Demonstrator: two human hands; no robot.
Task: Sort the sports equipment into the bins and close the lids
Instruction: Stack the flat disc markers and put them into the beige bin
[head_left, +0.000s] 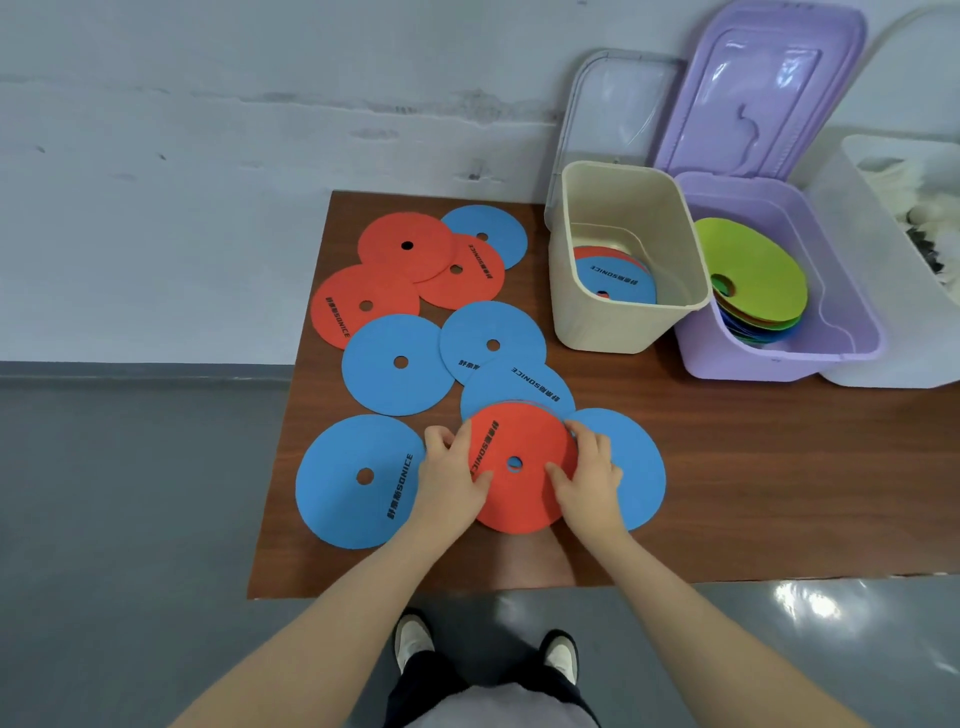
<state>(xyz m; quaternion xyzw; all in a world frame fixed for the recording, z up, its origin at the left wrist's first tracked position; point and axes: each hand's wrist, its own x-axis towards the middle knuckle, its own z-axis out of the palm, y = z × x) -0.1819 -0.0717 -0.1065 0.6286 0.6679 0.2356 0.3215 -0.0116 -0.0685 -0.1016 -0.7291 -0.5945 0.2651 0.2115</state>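
Note:
Flat round marker discs, red and blue, lie spread over the brown table (727, 493). My left hand (451, 475) and my right hand (589, 475) hold a red disc (519, 499) by its left and right edges, fingers curled over the rim. It lies on top of other discs near the table's front. A large blue disc (358, 483) lies to its left, another blue disc (636, 467) under my right hand. Further back lie several blue and red discs (405, 249). The beige bin (613, 322) holds a blue disc over a red one.
A purple bin (779, 358) with its lid (763, 88) raised holds a stack of green and other coloured discs (753, 270). A clear lid (618, 104) leans behind the beige bin. A translucent white bin (893, 260) stands at the far right. My shoes show below the table edge.

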